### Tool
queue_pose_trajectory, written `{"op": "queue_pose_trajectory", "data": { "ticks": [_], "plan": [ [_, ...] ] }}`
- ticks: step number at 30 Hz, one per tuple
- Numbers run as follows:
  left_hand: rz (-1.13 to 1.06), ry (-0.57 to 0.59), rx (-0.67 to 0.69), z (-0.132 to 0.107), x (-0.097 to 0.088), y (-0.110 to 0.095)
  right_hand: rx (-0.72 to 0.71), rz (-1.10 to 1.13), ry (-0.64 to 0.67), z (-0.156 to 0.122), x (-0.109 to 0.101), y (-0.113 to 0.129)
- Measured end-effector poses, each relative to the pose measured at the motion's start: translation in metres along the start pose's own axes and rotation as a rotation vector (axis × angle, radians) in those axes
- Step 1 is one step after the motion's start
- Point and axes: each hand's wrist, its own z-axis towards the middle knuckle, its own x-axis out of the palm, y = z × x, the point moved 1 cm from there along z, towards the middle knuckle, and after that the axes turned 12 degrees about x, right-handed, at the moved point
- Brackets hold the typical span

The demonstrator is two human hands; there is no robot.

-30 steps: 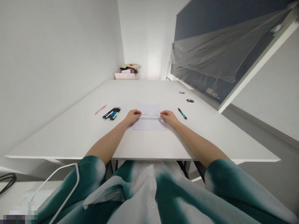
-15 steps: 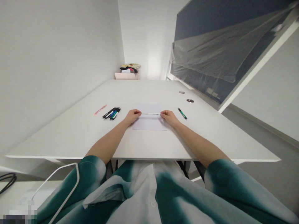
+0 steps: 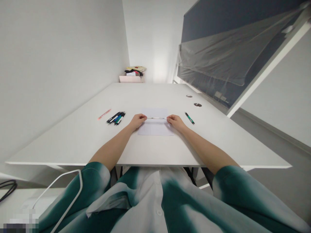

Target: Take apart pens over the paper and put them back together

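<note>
Between my two hands a thin white stick (image 3: 156,118) with small dark marks stretches crosswise over a sheet of white paper (image 3: 155,130); its exact kind is too small to tell. My left hand (image 3: 138,120) pinches the stick's left end between thumb and fingers. At the other end, my right hand (image 3: 175,121) grips it the same way. Both fingertips cover the stick's ends. A green and black pen (image 3: 190,118) lies just right of my right hand. Left of my left hand rests a bunch of several pens (image 3: 116,118), mostly black, with blue and green ones.
A pink strip, perhaps a ruler (image 3: 104,114), lies left of the pens on the white table (image 3: 155,152). At the far end stands a pale pink box (image 3: 131,79) with things piled in it. Two round grommets (image 3: 197,105) sit at the right, near a plastic-draped dark panel (image 3: 213,58).
The stick seems to have turned slightly between my fingers, with its dark marks showing differently. Hands, paper and pens stay in place.
</note>
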Motion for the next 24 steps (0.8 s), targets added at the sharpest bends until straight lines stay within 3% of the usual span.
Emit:
{"op": "queue_pose_trajectory", "data": {
  "ticks": [24],
  "plan": [
    [0.038,0.009,-0.009,-0.0006,0.0010,-0.0038,0.013,-0.021,-0.020,-0.0027,-0.0003,0.0046]
  ]
}}
